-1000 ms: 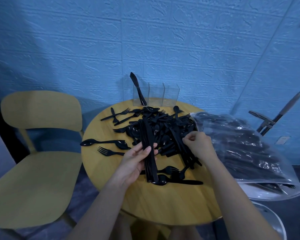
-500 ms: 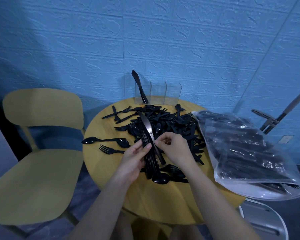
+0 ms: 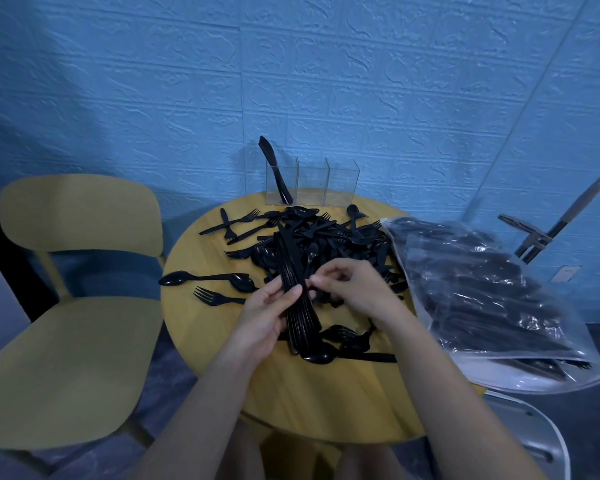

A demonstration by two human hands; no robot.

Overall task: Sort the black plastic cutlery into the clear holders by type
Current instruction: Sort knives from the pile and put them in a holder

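Observation:
A heap of black plastic cutlery (image 3: 329, 237) covers the far half of the round wooden table (image 3: 326, 403). My left hand (image 3: 267, 313) grips a bundle of black knives (image 3: 297, 299) held lengthwise over the table. My right hand (image 3: 350, 289) pinches the side of that bundle with curled fingers. Three clear holders (image 3: 312, 181) stand at the table's far edge. The left holder has a few knives (image 3: 274, 168) leaning in it; the other two look empty.
A clear plastic bag of more black cutlery (image 3: 482, 289) lies at the right, partly over a white chair (image 3: 534, 445). A yellow chair (image 3: 66, 341) stands at the left. Loose spoons (image 3: 208, 278) and a fork (image 3: 215, 297) lie on the table's left side. Blue wall behind.
My right hand came from the pile's right side with a knife and has laid it against the bundle in my left hand. The left hand has stayed almost still.

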